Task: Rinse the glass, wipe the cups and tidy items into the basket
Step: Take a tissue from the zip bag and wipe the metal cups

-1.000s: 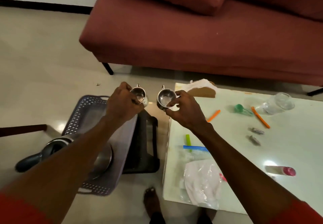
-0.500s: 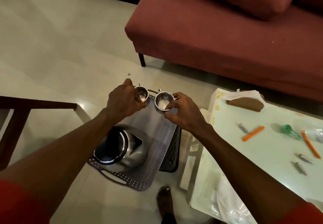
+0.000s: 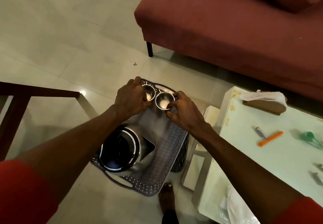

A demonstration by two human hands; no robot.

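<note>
Two small steel cups sit side by side at the far end of the grey perforated basket (image 3: 172, 146) on the floor. My left hand (image 3: 132, 97) grips the left steel cup (image 3: 149, 92). My right hand (image 3: 183, 113) grips the right steel cup (image 3: 164, 100) by its near rim. Both cups are upright with their mouths up, low over the basket's far end; whether they touch its floor I cannot tell. A steel kettle (image 3: 127, 149) with a black lid stands in the near part of the basket.
A red sofa (image 3: 227, 31) stands behind the basket. The white low table (image 3: 262, 153) at right holds an orange stick (image 3: 270, 138), a green spoon (image 3: 310, 136), small metal pieces, a brown tissue holder (image 3: 264, 104) and a plastic bag. A dark wooden table frame (image 3: 21, 94) is at left. My foot (image 3: 167, 199) is beside the basket.
Both hands carried the cups from beside the white table leftward and down over the basket's far end. The view swung left, so the table slid to the right edge.
</note>
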